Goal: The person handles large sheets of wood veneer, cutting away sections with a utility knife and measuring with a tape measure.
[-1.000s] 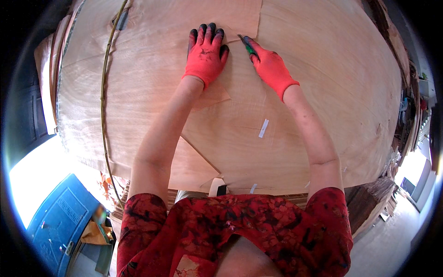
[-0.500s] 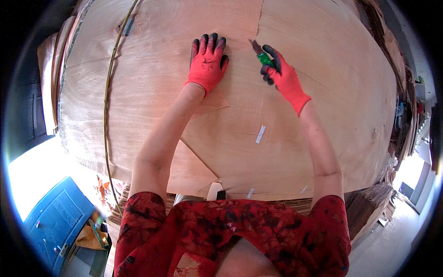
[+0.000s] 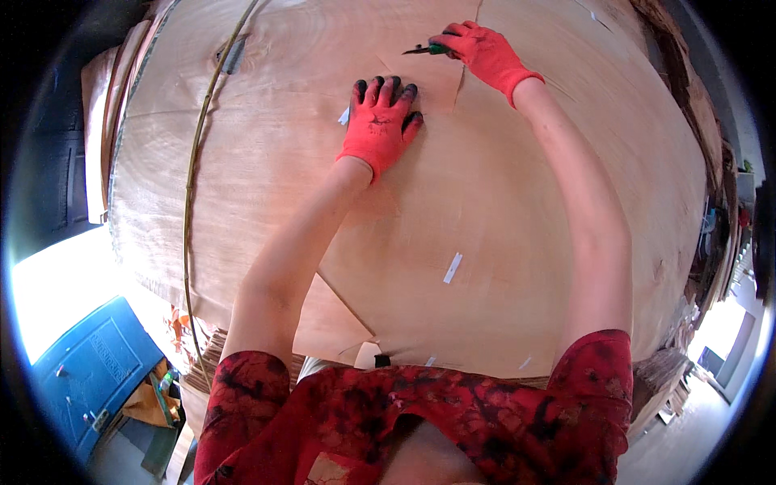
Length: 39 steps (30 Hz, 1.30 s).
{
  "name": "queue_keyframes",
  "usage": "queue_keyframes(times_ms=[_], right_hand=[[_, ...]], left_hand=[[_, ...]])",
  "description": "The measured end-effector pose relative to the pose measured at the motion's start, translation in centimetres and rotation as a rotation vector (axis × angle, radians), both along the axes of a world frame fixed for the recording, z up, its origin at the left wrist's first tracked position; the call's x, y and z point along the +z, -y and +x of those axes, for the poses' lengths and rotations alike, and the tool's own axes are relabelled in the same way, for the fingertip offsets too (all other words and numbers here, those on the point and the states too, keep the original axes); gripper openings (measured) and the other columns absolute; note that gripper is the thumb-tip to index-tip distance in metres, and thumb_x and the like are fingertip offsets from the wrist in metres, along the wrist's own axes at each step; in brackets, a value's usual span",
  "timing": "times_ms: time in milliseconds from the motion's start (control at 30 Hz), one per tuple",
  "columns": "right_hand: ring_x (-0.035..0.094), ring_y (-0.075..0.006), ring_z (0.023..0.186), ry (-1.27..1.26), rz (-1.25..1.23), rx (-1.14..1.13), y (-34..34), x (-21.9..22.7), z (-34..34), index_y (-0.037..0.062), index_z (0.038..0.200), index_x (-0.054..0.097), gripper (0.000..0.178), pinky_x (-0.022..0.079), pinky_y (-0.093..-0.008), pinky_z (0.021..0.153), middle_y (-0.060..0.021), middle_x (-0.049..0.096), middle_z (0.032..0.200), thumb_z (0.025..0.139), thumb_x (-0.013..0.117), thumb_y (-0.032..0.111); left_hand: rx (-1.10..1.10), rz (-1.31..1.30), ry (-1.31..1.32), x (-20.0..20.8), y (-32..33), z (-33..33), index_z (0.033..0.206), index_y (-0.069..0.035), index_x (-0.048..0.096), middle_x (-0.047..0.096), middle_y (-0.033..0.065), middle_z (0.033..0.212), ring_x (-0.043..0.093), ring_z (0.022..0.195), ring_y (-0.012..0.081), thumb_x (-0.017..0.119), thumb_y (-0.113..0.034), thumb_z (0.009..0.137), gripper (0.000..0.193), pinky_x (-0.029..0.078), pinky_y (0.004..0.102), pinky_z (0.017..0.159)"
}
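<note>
A broad sheet of pale wood veneer covers the work surface. My left hand, in a red glove with black fingertips, lies flat on it with fingers spread. A bit of white tape shows beside its fingers. Farther away and to the right, my right hand, gloved alike, is closed round the green handle of a knife. The dark blade points left, close over the veneer by a seam; whether it touches is unclear. A loose piece of veneer with a slanting edge lies near my left forearm.
A long thin rod runs along the left of the sheet, near a dark knot hole. Another white tape strip lies mid-sheet. A blue box stands low at left; stacked veneer borders the far right.
My right hand has moved farther away with the knife, whose blade now points left. My left hand has shifted slightly in the picture and still lies flat, while the whole view has tilted a little.
</note>
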State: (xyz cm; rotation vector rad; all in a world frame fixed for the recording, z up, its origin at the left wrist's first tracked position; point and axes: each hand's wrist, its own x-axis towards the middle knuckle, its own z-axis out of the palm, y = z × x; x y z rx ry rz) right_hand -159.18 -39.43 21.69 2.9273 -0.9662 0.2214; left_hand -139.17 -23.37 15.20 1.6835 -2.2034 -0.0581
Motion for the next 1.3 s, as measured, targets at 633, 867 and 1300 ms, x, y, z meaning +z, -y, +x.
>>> queue_keyframes(times_ms=[633,867,1300], right_hand=[[0.057,-0.0254,0.113,-0.202,-0.032,0.294,7.4,-3.0,2.4,0.0141,0.128,0.056,0.045,0.051,-0.0361,0.092,-0.0037,0.057,0.127,0.085,0.054,0.0],[0.055,-0.0283,0.118,-0.264,0.046,0.131,10.2,-3.3,-5.6,0.0123,0.13,0.054,0.048,0.049,-0.0379,0.096,-0.0075,0.056,0.128,0.084,0.052,-0.002],[0.063,-0.021,0.059,0.82,0.791,-0.592,-5.6,-4.0,-9.6,0.0064,0.115,0.054,0.028,0.051,-0.038,0.057,-0.0081,0.065,0.074,0.096,0.056,0.027]], left_hand=[[-0.013,0.052,-0.016,0.6,0.5,-0.2,0.136,-0.011,0.052,0.042,0.0175,0.148,0.037,0.132,0.0412,0.059,-0.036,0.089,0.054,0.021,0.0554,0.113],[-0.014,0.049,-0.049,0.8,0.4,-0.2,0.135,-0.011,0.052,0.043,0.0173,0.146,0.037,0.131,0.0407,0.061,-0.034,0.087,0.053,0.021,0.0555,0.113],[0.025,0.095,0.078,1.8,0.5,-0.7,0.138,-0.013,0.051,0.04,0.0183,0.149,0.035,0.136,0.042,0.059,-0.039,0.09,0.055,0.02,0.0574,0.114]])
